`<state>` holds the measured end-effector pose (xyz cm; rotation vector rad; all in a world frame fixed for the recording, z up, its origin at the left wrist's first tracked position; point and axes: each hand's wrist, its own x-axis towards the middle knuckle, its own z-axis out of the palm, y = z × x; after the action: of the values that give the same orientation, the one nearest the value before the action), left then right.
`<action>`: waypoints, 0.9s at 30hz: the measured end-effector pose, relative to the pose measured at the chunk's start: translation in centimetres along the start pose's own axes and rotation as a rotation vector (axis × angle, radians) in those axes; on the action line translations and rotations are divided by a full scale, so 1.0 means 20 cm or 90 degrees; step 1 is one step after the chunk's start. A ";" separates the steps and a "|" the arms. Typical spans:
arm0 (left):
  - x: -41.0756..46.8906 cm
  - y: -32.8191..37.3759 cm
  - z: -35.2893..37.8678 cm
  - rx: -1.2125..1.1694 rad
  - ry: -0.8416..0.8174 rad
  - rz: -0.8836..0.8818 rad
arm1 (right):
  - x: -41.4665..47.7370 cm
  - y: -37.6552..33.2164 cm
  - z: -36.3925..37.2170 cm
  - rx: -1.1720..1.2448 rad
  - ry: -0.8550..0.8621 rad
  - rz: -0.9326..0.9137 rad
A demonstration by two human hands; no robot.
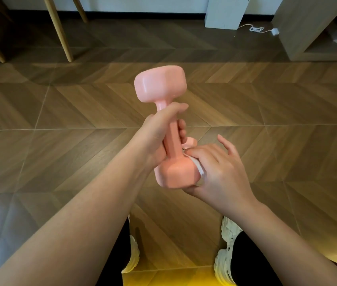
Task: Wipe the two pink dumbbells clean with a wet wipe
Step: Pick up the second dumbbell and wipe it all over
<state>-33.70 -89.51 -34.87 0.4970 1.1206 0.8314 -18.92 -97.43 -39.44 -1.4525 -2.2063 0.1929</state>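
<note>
My left hand (155, 139) grips the dumbbell (160, 85) by its handle; my right hand (219, 172) pinches the wipe (198, 168) against its lower head.

Left hand (153, 139) grips pink dumbbell (170, 129); right hand (219, 172) presses wipe (198, 168) — lower head.

I am holding a glossy pink dumbbell (172, 138) nearly upright at centre frame. The white wet wipe (197, 170) is pressing on its lower head's right side.
</note>
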 end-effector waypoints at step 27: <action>0.00 -0.01 0.00 0.017 0.036 -0.027 | -0.01 0.00 0.02 -0.005 -0.017 0.002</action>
<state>-33.55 -89.65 -35.06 0.4723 1.1910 0.7978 -19.01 -97.59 -39.86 -1.4661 -2.2287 0.2071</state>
